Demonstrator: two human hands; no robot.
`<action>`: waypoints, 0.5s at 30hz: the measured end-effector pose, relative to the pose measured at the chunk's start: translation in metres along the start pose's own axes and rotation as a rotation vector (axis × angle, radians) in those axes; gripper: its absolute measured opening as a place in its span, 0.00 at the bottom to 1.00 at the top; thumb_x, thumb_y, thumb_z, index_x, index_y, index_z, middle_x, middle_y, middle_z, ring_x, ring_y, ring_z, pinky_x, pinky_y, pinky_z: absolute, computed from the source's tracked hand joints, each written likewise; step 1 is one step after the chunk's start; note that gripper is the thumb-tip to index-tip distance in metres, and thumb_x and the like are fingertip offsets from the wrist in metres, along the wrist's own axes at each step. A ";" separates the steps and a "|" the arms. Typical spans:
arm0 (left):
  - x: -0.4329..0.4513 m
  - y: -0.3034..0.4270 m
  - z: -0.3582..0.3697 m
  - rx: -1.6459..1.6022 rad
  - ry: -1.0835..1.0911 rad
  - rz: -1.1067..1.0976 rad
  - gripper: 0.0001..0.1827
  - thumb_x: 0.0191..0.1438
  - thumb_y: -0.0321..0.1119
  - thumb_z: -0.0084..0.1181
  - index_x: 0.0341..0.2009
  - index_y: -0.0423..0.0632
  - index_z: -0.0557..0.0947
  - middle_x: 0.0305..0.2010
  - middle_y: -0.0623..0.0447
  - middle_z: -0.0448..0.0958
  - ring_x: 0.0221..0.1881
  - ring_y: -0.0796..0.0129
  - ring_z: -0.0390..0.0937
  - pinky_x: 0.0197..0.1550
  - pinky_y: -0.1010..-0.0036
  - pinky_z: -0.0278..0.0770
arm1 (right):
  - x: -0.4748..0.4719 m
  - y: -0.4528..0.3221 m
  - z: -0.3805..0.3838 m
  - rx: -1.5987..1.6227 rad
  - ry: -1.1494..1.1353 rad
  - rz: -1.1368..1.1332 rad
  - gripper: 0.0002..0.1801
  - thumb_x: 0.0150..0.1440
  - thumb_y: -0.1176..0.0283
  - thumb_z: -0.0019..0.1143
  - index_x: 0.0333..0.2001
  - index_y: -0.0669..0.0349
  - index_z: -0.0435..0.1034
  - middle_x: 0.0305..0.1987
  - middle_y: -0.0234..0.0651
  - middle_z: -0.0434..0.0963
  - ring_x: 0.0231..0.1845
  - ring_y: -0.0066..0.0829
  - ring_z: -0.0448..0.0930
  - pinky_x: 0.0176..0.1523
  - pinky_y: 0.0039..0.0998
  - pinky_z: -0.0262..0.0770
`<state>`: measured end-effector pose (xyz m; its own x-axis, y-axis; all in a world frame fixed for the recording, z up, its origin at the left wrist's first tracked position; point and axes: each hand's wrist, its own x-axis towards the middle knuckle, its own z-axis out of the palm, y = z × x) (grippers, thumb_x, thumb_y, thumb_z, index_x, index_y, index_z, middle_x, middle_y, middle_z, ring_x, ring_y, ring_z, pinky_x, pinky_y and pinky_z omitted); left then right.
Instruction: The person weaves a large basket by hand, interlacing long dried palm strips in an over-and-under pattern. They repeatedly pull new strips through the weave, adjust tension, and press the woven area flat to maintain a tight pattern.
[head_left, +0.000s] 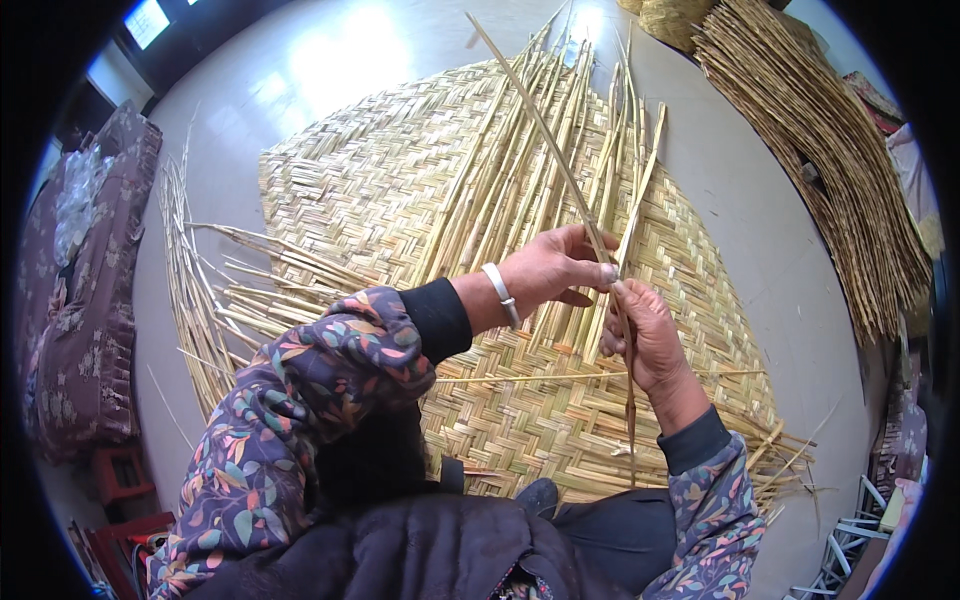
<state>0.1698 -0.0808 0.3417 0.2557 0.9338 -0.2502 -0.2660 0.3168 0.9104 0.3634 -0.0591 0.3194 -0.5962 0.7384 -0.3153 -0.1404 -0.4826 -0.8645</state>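
My left hand (559, 262), with a pale bangle (499, 291) on its wrist, pinches a long split reed strip (551, 142) between thumb and fingers. Just below it, my right hand (649, 330) grips the same strip, which runs down towards my lap. The two hands nearly meet over a woven reed mat (360, 165) in a herringbone pattern. Many loose reed stalks (495, 180) lie lengthwise on the mat under and beyond my hands. A pale split stalk (643, 187) stands out close to my fingers; whether I hold it too is unclear.
More reeds (187, 300) lie on the floor at the left. A thick bundle of brown stalks (817, 157) rests at the right. A cloth-covered sofa (90, 360) stands on the left, a metal-legged rack (847, 540) at lower right. Uneven reed ends stick out from the mat's right edge.
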 end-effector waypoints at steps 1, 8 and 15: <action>-0.004 0.002 0.000 0.022 -0.034 0.057 0.22 0.54 0.35 0.63 0.53 0.48 0.74 0.45 0.53 0.79 0.49 0.68 0.76 0.49 0.69 0.76 | -0.004 -0.002 -0.002 0.089 -0.084 0.047 0.12 0.65 0.62 0.47 0.33 0.58 0.66 0.17 0.25 0.65 0.12 0.17 0.65 0.19 0.20 0.63; -0.027 0.019 0.000 0.415 -0.407 0.361 0.10 0.49 0.29 0.67 0.36 0.43 0.80 0.37 0.56 0.79 0.40 0.73 0.78 0.45 0.77 0.78 | -0.022 -0.002 -0.006 0.311 -0.497 0.178 0.11 0.64 0.64 0.50 0.40 0.61 0.68 0.18 0.29 0.67 0.12 0.20 0.65 0.19 0.24 0.61; -0.033 0.014 0.000 0.610 -0.041 0.396 0.14 0.50 0.37 0.67 0.34 0.40 0.80 0.32 0.53 0.81 0.35 0.71 0.80 0.39 0.75 0.81 | -0.022 -0.010 0.005 -0.115 -0.199 -0.066 0.14 0.64 0.62 0.50 0.42 0.63 0.72 0.31 0.32 0.78 0.30 0.22 0.79 0.38 0.22 0.77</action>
<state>0.1575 -0.1075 0.3631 0.2859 0.9483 0.1381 0.2163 -0.2043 0.9547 0.3740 -0.0728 0.3371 -0.7344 0.6534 -0.1836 -0.0996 -0.3713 -0.9231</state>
